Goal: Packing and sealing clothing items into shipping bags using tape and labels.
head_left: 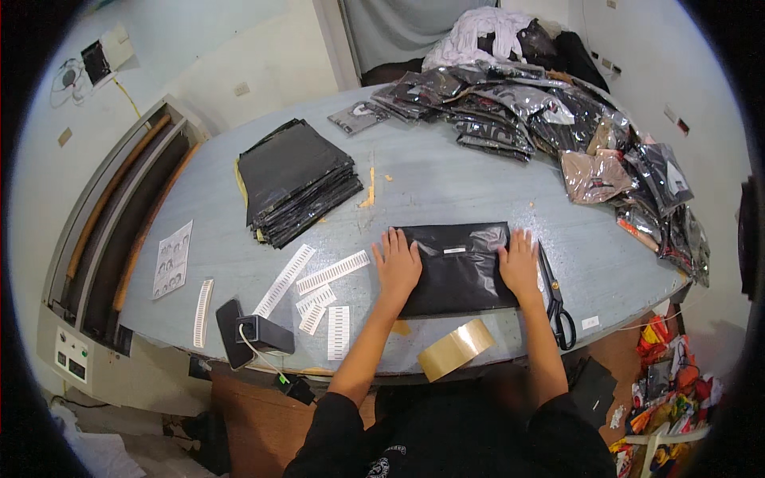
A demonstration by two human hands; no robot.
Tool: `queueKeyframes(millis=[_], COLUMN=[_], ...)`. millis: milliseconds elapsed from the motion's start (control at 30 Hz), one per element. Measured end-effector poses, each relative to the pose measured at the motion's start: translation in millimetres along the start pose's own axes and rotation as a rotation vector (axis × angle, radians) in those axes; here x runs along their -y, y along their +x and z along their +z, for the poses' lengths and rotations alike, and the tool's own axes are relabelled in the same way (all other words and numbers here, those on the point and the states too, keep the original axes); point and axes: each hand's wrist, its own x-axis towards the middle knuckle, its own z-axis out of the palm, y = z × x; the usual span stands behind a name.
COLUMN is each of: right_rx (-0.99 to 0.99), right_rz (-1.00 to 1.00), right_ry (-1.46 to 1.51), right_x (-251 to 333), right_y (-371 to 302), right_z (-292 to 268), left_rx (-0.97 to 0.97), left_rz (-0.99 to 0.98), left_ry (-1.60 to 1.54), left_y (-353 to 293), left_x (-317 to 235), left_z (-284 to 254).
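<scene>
A flat black plastic mailing bag (450, 275) lies on the table in front of me, with a small white label near its upper middle. My left hand (398, 261) rests on its left edge, fingers stretched out and pointing away from me. On the opposite edge lies my right hand (519, 261), its fingers also extended. Neither hand grips anything. Black-handled scissors (555, 296) lie just right of my right hand. Close to the table's front edge, below the bag, sits a roll of tan packing tape (456, 349).
Left of my hands are several label strips (333, 271), a phone (233, 334) and a black box-shaped device (267, 334). Behind them stands a stack of black mailing bags (299, 179). Clear-bagged garments (518, 111) pile along the far right. A roller machine (119, 231) adjoins the table's left side.
</scene>
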Motion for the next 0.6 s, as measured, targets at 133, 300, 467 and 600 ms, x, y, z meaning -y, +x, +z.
queueKeyframes(millis=[133, 300, 467, 600], right_rx=[-0.043, 0.061, 0.103, 0.029], right_rz=[-0.238, -0.403, -0.212, 0.023], right_ry=[0.301, 0.279, 0.169, 0.073], right_x=[38.2, 52.2, 13.5, -6.9], right_y=[23.6, 22.2, 32.0, 39.3], right_z=[-2.1, 19.0, 19.8, 26.9], left_rx=[0.128, 0.123, 0.182, 0.088], left_rz=[0.231, 0.21, 0.053, -0.05], left_ry=[-0.198, -0.219, -0.142, -0.077], left_y=[21.1, 10.9, 19.1, 21.5], left_x=[-34.7, -37.5, -4.9, 6.3], left_z=[3.0, 24.5, 14.2, 14.4])
